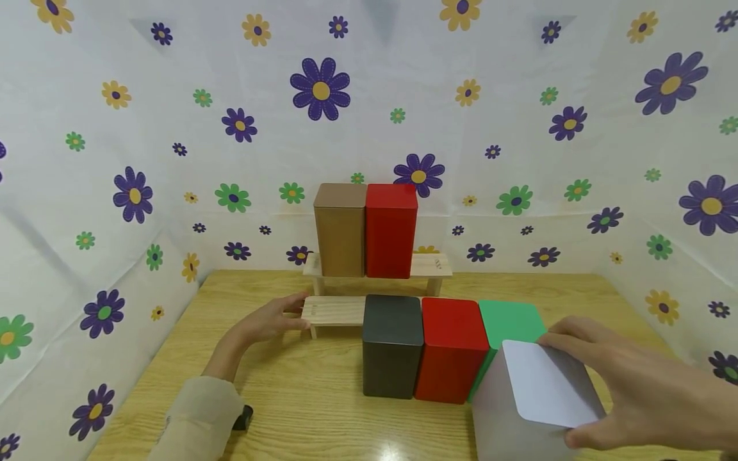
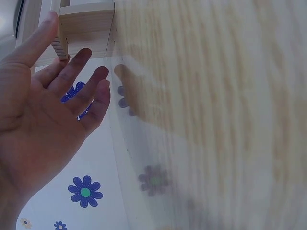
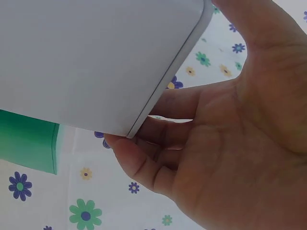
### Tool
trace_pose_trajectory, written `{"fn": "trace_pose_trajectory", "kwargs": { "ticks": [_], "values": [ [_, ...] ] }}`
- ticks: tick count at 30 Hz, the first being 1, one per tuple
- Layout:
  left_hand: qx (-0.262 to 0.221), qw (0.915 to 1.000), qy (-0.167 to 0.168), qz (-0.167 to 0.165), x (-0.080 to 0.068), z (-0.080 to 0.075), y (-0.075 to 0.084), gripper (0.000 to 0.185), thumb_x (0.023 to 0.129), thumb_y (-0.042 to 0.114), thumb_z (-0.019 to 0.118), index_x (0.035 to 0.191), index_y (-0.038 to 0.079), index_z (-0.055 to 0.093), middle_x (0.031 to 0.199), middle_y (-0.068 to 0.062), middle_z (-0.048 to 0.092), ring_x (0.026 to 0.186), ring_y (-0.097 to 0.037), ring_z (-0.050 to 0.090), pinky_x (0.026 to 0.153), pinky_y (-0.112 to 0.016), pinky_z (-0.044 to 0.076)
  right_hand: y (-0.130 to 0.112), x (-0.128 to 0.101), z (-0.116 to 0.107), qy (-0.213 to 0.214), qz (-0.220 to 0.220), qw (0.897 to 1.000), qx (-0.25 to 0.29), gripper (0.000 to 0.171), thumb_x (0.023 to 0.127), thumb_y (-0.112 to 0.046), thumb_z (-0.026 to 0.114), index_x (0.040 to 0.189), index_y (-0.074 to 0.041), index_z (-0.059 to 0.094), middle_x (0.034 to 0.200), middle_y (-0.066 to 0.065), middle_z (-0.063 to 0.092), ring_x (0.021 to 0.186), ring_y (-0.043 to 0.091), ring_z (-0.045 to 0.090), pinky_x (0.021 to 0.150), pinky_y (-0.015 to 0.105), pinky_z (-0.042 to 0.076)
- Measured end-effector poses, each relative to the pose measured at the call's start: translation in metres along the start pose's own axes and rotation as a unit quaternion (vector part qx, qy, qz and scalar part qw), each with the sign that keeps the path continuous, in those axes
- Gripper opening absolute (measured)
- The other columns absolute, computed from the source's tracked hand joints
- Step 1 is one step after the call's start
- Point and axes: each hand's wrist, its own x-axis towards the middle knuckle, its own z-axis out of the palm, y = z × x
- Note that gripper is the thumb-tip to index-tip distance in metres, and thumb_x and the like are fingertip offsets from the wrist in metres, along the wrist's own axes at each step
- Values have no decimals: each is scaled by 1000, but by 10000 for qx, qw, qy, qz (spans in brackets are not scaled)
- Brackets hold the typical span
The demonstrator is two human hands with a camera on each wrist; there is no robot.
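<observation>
In the head view my right hand [image 1: 614, 384] grips a white box [image 1: 550, 384] with rounded corners across its top, thumb on the near edge and fingers on the far one. The right wrist view shows the fingers curled at the edge of the white box [image 3: 96, 57]. This box stands at the front right, overlapping a green box [image 1: 513, 320]. My left hand [image 1: 273, 320] holds the left end of a low wooden stand [image 1: 333, 310], thumb in front and fingers behind. The left wrist view shows the thumb against the wooden end [image 2: 60, 45], other fingers loosely spread.
A dark grey box [image 1: 392, 352] and a red box [image 1: 452, 355] stand left of the green one, hiding part of the low stand. Behind, a higher wooden stand [image 1: 431, 264] bears a brown box [image 1: 341, 240] and another red box [image 1: 390, 237]. Flowered cloth [image 1: 369, 147] surrounds the table [image 1: 305, 397].
</observation>
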Motion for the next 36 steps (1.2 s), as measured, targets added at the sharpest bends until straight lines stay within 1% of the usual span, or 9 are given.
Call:
{"fn": "trace_pose_trajectory", "kwargs": {
  "ticks": [2,7,13,18,23,27,31,36],
  "values": [
    [-19,10000,10,1,0,0,0,75,83,39,63,144,18,24,137,-10,40,126,-29,37,97,-48,35,0,0,1,30,13,10000,-22,84,52,-78,61,117,-26,54,111,-8,42,90,13,46,66,21,49],
    [-77,10000,24,-29,-1,1,0,75,83,40,63,144,20,24,139,-8,38,127,-29,35,98,-49,33,0,1,3,107,-11,9999,-93,85,52,-79,61,117,-25,54,113,-7,42,92,13,45,67,23,49],
    [-77,10000,39,-16,-1,0,-1,74,84,40,62,144,20,23,141,-8,37,128,-29,34,99,-50,32,0,2,6,334,-216,9992,-97,84,53,-78,62,117,-24,54,112,-8,42,92,11,43,65,20,46],
    [-93,9999,15,-58,0,0,-1,74,84,41,61,144,21,24,140,-7,38,127,-29,35,98,-50,33,0,4,9,422,-186,9989,-65,83,53,-78,62,116,-23,55,111,-7,42,92,11,43,65,21,46],
    [-37,10000,20,-57,0,0,0,73,84,41,61,144,22,24,139,-6,39,126,-28,37,97,-50,35,1,4,11,303,-28,9995,-37,85,52,-79,61,117,-24,55,112,-5,41,93,13,43,68,25,48],
    [-55,10000,34,-48,1,1,1,74,84,39,62,144,20,24,138,-6,41,124,-27,39,96,-48,37,2,2,15,461,-104,9989,11,85,51,-77,63,116,-23,56,111,-6,41,92,12,42,66,23,47],
    [-111,9999,40,-51,1,1,1,75,83,39,63,144,18,23,136,-8,42,123,-28,40,94,-48,39,4,2,18,470,-95,9988,31,85,52,-77,64,117,-23,56,111,-6,42,92,12,43,67,24,47],
    [-157,9998,23,-112,1,2,1,75,83,39,63,144,19,23,137,-8,41,123,-29,40,92,-49,40,5,2,23,524,-217,9983,105,84,52,-76,65,117,-24,56,110,-7,41,92,11,42,67,23,47]
  ]
}}
